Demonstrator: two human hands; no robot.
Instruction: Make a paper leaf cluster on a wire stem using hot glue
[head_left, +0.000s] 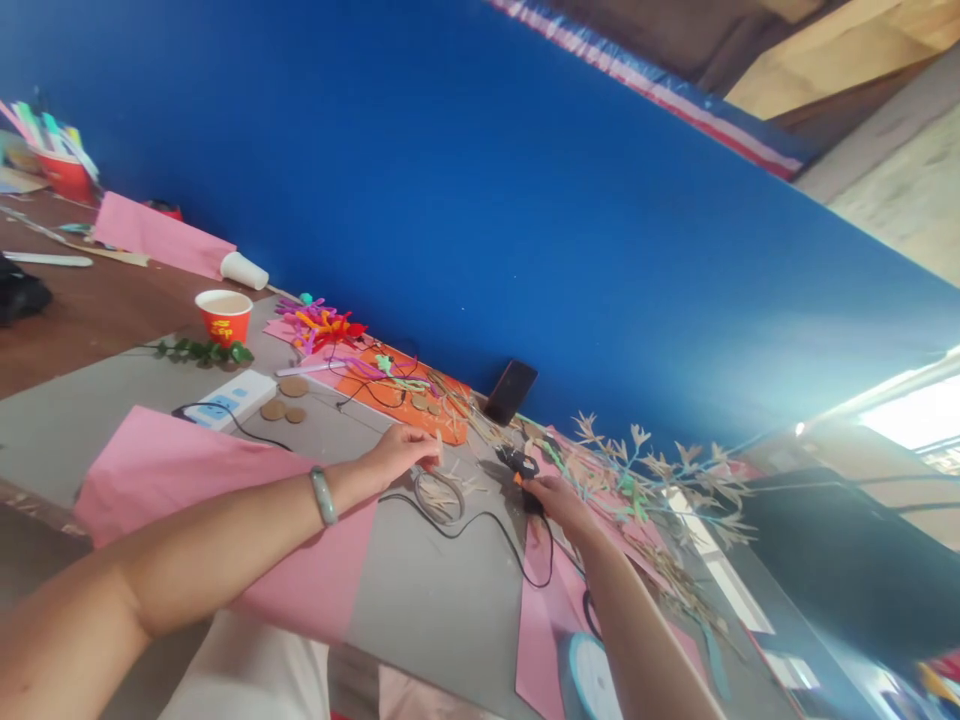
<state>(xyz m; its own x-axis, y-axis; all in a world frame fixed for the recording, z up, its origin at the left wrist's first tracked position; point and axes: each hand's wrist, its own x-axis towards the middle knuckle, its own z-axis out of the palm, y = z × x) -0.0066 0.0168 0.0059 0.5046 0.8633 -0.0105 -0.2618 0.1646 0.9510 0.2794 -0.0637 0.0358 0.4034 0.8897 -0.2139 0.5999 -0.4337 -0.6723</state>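
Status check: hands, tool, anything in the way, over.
Left hand pinched, contents unclear. Right hand on black tool. Black cable winding across table, possible snag.

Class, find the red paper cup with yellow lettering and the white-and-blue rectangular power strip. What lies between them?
The head view shows a green leafy sprig between the red paper cup with yellow lettering and the white-and-blue rectangular power strip.

The left hand (405, 450) is pinching a small pale piece (439, 437) over the bench (431, 620); the right hand (559, 500) is gripping a black tool (516, 461). A phone (511, 392) is leaning against the wall (420, 200), and a cup (225, 323) is standing near a power strip (232, 398).
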